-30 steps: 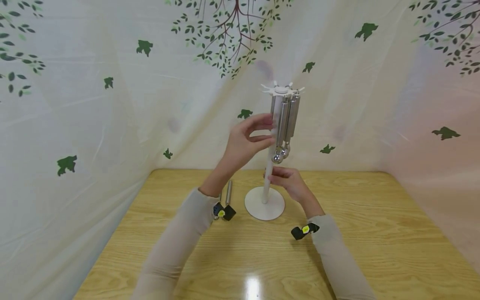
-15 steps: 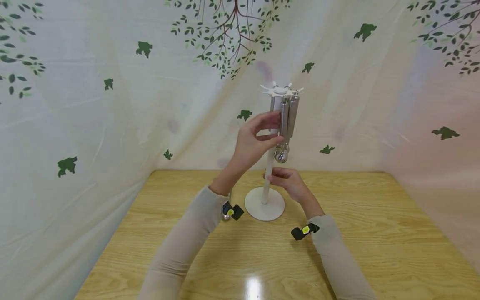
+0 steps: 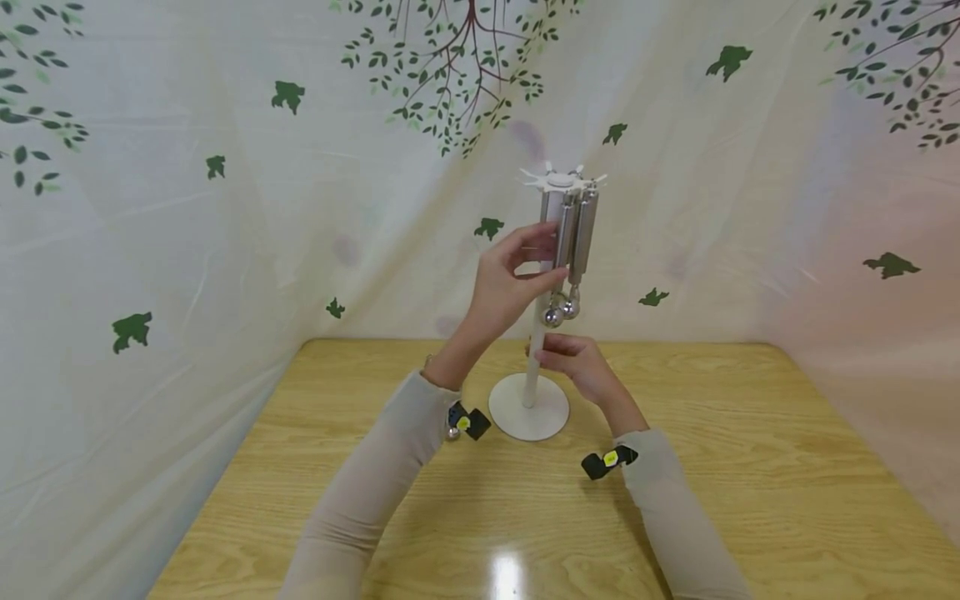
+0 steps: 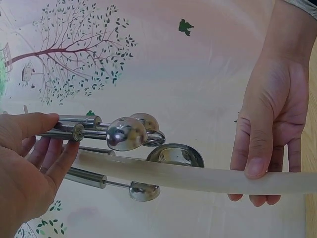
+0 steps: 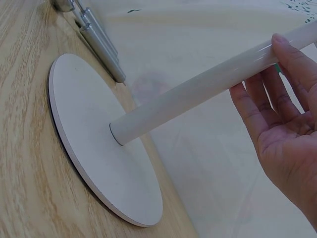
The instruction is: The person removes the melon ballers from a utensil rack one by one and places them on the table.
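Note:
A white stand point(image 3: 530, 383) rises from a round base point(image 5: 99, 148), with a spoked hook ring point(image 3: 560, 182) on top. Several shiny steel utensils hang from it; in the left wrist view their round bowls point(image 4: 181, 154) sit on thin necks below thick handles. My left hand point(image 3: 504, 279) pinches the handle of one round-bowled steel spoon point(image 4: 67, 131), thumb on one side and fingers on the other. Lower down, my right hand point(image 3: 585, 367) holds the white pole point(image 5: 193, 91) between thumb and fingers. Some hanging utensils are partly hidden behind the left hand and each other.
More steel utensils point(image 5: 101, 47) lie on the wooden table point(image 3: 675, 467) left of the base, mostly hidden by my left forearm in the head view. A pale cloth point(image 3: 412, 208) with printed leaves and branches hangs behind and at the sides.
My left hand has moved slightly right, onto the hanging utensils, and pinches one handle. Their bowls have swung a little. My right hand stays on the pole.

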Action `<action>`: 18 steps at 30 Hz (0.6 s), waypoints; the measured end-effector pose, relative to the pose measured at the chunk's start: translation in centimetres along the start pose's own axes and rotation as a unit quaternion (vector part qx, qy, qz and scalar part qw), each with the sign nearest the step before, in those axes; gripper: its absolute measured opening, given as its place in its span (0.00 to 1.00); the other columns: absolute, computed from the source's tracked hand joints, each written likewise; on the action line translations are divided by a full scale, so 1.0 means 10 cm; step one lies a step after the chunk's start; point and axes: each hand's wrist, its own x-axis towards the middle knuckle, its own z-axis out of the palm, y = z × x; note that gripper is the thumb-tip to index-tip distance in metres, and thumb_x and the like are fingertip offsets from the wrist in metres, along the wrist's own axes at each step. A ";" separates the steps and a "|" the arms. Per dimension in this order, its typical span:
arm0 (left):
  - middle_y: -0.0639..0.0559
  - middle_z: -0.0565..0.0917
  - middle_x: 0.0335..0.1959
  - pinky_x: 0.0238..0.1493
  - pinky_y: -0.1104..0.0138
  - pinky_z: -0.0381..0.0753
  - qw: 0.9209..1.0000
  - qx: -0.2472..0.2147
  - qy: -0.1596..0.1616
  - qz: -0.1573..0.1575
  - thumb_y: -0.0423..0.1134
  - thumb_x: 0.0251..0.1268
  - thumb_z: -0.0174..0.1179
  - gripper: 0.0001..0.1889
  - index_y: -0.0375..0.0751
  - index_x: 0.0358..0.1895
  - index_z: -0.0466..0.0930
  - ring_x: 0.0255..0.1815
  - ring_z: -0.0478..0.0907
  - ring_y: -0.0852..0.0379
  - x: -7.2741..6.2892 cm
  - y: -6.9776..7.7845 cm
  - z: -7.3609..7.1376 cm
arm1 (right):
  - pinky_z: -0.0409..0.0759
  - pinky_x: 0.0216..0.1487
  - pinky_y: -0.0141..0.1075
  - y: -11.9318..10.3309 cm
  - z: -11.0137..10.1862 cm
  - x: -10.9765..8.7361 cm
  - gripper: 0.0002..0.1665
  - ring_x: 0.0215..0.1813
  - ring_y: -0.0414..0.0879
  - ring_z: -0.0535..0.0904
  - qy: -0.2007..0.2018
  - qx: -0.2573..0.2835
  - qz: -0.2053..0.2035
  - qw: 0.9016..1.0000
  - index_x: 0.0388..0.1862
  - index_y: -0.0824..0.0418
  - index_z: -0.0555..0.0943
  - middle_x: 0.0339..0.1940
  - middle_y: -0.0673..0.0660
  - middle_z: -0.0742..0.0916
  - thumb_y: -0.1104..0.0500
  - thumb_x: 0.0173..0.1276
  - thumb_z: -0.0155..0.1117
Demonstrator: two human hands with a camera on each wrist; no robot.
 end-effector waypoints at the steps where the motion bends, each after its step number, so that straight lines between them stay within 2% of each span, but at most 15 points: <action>1: 0.37 0.82 0.55 0.53 0.59 0.89 1.000 0.001 0.000 0.002 0.24 0.61 0.69 0.28 0.33 0.65 0.76 0.53 0.84 0.47 0.00 0.00 0.00 | 0.87 0.57 0.35 0.00 0.00 0.00 0.17 0.52 0.42 0.88 0.000 0.001 -0.001 1.000 0.50 0.52 0.89 0.49 0.53 0.91 0.70 0.73 0.62; 6: 0.36 0.83 0.56 0.60 0.55 0.86 1.000 0.010 0.001 0.017 0.24 0.60 0.70 0.27 0.31 0.64 0.76 0.53 0.84 0.45 0.01 0.02 -0.02 | 0.86 0.57 0.35 -0.02 0.02 -0.01 0.17 0.53 0.42 0.88 -0.006 0.003 -0.007 1.000 0.52 0.53 0.88 0.51 0.59 0.91 0.70 0.73 0.62; 13: 0.34 0.84 0.54 0.60 0.62 0.86 1.000 -0.003 -0.006 0.020 0.24 0.59 0.70 0.28 0.31 0.64 0.77 0.51 0.85 0.43 0.01 0.07 -0.03 | 0.86 0.59 0.34 -0.02 0.00 0.00 0.17 0.54 0.42 0.87 -0.006 0.000 0.000 1.000 0.59 0.67 0.83 0.48 0.50 0.91 0.71 0.74 0.59; 18: 0.34 0.85 0.53 0.59 0.63 0.85 0.999 -0.011 -0.009 0.028 0.24 0.59 0.71 0.28 0.31 0.64 0.77 0.51 0.85 0.46 0.02 0.09 -0.03 | 0.86 0.59 0.34 -0.01 0.01 0.00 0.20 0.54 0.42 0.87 -0.003 -0.004 0.004 1.000 0.62 0.75 0.78 0.49 0.52 0.91 0.69 0.74 0.60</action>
